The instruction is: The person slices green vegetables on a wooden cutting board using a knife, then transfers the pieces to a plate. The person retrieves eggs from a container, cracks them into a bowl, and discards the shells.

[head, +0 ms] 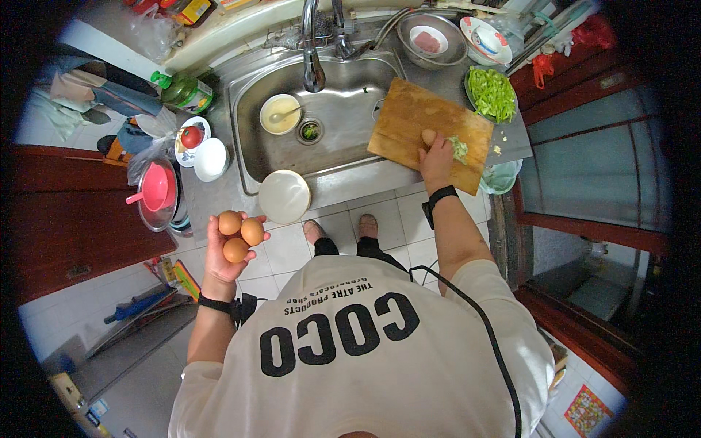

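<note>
Three brown eggs (235, 250) rest together in the upturned palm of my left hand (220, 267), its fingers curled around them. This hand is in front of the counter's left part, near a round pale plate (284, 196). Over a wooden cutting board (408, 123), my right hand (438, 164) has its fingertips on another egg (429, 137), which looks lighter brown. Beside those fingers lies a small heap of pale green vegetable pieces (458, 149). The board spans the sink's right rim and the counter.
In the steel sink (350, 131) sits a white bowl (280, 114) with a spoon and yellowish contents, under the faucet (314, 74). A white bowl (211, 159) and a tomato (191, 137) on a plate stand left. Chopped greens (491, 94) and a steel basin (408, 38) stand right.
</note>
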`<state>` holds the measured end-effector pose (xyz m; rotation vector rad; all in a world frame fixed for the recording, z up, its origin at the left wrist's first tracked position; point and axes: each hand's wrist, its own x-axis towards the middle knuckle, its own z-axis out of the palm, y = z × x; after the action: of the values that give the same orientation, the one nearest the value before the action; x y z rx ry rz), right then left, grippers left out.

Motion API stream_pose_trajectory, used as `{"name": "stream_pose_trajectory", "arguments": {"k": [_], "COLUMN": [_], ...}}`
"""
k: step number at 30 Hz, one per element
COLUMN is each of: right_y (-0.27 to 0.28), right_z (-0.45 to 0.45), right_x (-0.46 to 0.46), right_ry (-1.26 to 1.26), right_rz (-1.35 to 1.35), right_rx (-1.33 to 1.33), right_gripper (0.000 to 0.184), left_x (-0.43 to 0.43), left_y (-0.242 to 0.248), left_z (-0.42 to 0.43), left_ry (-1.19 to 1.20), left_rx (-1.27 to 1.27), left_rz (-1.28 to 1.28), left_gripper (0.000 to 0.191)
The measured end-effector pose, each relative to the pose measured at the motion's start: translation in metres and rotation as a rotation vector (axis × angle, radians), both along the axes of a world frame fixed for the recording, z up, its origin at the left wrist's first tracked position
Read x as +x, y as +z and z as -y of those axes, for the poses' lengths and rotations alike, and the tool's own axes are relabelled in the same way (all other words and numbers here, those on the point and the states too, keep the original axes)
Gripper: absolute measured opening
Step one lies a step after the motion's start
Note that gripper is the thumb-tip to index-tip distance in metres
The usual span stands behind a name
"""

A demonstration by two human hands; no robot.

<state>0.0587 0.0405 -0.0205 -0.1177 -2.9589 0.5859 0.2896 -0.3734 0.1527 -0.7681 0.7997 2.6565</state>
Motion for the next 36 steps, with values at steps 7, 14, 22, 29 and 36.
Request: {"name": "stream_pose_trajectory", "arguments": {"k": [7, 14, 22, 29, 36], "right_y": [-0.006, -0.002, 0.071, 0.127, 0.091], "right_z": [-0.013, -0.029, 0.045, 0.089, 0.061], "right_x": [-0.004, 0.011, 0.063, 0.108, 0.085], "right_ry": [0.014, 0.081, 0.449, 0.696, 0.405], "right_rz": [-0.003, -0.089, 0.473, 0.418, 0.453], "right_rx": [-0.079, -0.122, -0.800, -0.962, -1.200], "right_gripper": [0.079, 0.081, 0.051, 0.050, 0.047], "left_x": [-0.023, -0.042, -0.076, -0.090, -0.100], "left_y": [0.000, -0.009, -0.031, -0.028, -0.035], "left_z": [-0.016, -0.039, -0.084, -0.130, -0.146], "left_ry": [-0.123, -0.253, -0.359, -0.421, -0.428], "left_rx": [0.004, -0.112, -0.088, -0.216, -0.048], "left_rz": [-0.001, 0.011, 0.054, 0.081, 0.105], "left_gripper": [0.064, 0.065, 0.068, 0.064, 0.063]}}
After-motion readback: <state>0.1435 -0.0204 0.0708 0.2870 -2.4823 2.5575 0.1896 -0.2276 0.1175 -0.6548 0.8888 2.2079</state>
